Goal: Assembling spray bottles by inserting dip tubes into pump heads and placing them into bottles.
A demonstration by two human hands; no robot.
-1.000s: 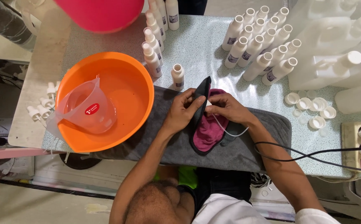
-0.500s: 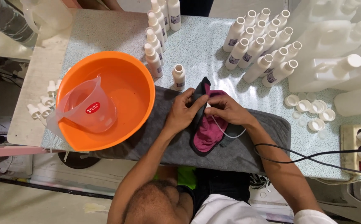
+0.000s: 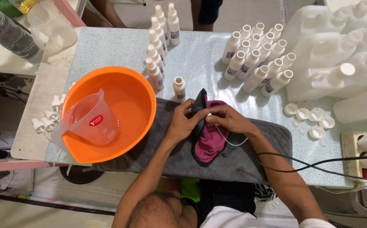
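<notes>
L hand [image 3: 182, 122] grip – closed on cloth [image 3: 211, 141] | R hand [image 3: 230, 119] grip – pinching white tube [image 3: 225, 136] above cloth

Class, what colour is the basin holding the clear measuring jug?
The basin is orange, seen clearly in the head view, with the jug inside.

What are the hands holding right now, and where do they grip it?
Both hands, left and right, pinch the upper edge of a black and magenta cloth; the right also touches a thin white tube.

Jug [image 3: 91, 122] in basin [image 3: 107, 112] left of towel [image 3: 217, 156], bottles [image 3: 257, 55] behind (caps [image 3: 310, 118] right)
</notes>
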